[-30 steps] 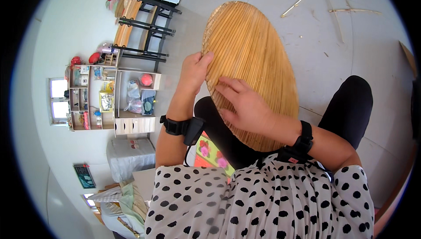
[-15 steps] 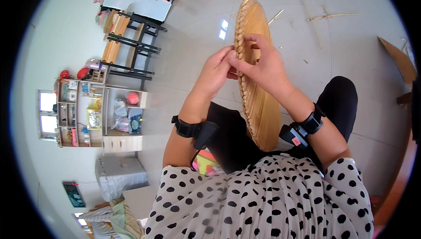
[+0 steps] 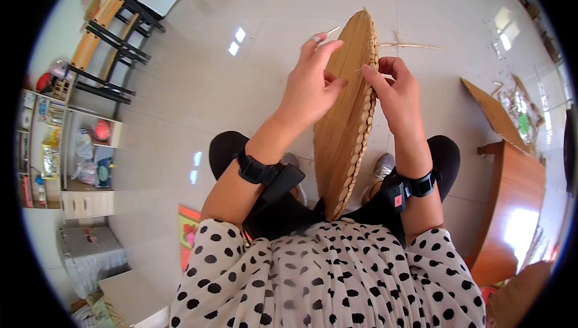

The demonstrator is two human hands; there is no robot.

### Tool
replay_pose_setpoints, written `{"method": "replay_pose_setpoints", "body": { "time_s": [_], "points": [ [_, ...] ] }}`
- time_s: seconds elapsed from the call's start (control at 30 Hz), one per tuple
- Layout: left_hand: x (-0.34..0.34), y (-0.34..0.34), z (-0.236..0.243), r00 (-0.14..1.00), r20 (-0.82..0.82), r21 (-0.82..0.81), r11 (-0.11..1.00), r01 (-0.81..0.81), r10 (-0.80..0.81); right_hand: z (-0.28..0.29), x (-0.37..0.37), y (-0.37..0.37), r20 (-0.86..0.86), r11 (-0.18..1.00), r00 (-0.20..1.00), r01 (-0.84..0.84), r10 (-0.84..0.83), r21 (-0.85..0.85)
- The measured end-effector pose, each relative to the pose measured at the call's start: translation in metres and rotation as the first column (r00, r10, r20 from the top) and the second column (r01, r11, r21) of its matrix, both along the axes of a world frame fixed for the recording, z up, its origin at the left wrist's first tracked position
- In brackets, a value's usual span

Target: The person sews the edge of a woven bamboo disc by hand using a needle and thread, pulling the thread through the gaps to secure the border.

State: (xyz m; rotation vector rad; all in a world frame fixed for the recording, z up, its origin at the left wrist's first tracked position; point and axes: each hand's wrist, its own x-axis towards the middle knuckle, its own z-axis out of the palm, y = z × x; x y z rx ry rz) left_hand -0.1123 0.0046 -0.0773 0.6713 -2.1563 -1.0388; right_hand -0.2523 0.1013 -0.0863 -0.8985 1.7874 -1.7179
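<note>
A flat round disc of straw-coloured strips [image 3: 342,111], with a braided rim, stands on edge between my legs. Its smooth face turns to the left and its rim runs down the right side. My right hand [image 3: 397,90] pinches that rim at its upper part, thumb on the near face and fingers curled behind. Beside the left face hovers my left hand [image 3: 310,87], its thumb and fingers apart and a ring on one finger. Whether its fingertips touch the disc I cannot tell. Black straps with small devices sit on both forearms.
Thin sticks [image 3: 415,45] lie on the tiled floor beyond the disc. At right stand a wooden bench [image 3: 512,201] and a brown cardboard piece [image 3: 495,110] near scraps. Black-framed stools [image 3: 111,45] and shelves [image 3: 90,147] line the left side.
The disc has turned, its braided rim passing from the left side to the right. My left hand has come off the rim; my right hand now pinches it. The view has swung right.
</note>
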Motion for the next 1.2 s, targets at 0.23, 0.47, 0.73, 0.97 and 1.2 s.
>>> {"method": "replay_pose_setpoints", "body": {
  "time_s": [0.23, 0.47, 0.73, 0.97, 1.2],
  "points": [
    [-0.028, -0.013, -0.021, 0.983, 0.057, 0.071, 0.983, 0.172, -0.176, -0.001, -0.007, 0.000, 0.093, 0.998, 0.995, 0.040, -0.044, 0.042],
    [-0.028, -0.035, -0.016, 0.978, -0.075, 0.206, 0.957, 0.205, -0.194, 0.009, 0.000, -0.010, 0.143, 0.997, 0.989, 0.011, -0.022, 0.077],
    [-0.003, -0.067, -0.006, 0.886, -0.225, 0.659, 0.606, 0.445, -0.406, 0.029, 0.018, -0.020, -0.054, 0.978, 0.998, 0.035, -0.024, 0.208],
    [0.031, -0.084, 0.003, 0.938, 0.021, 0.217, 0.917, 0.335, -0.347, 0.034, 0.033, -0.028, -0.220, 0.964, 0.974, 0.110, -0.056, 0.243],
    [0.009, -0.068, -0.014, 0.801, -0.599, 0.527, 0.747, 0.406, -0.013, 0.034, 0.041, -0.040, -0.454, 0.931, 0.889, 0.213, -0.059, 0.296]
  ]
}}
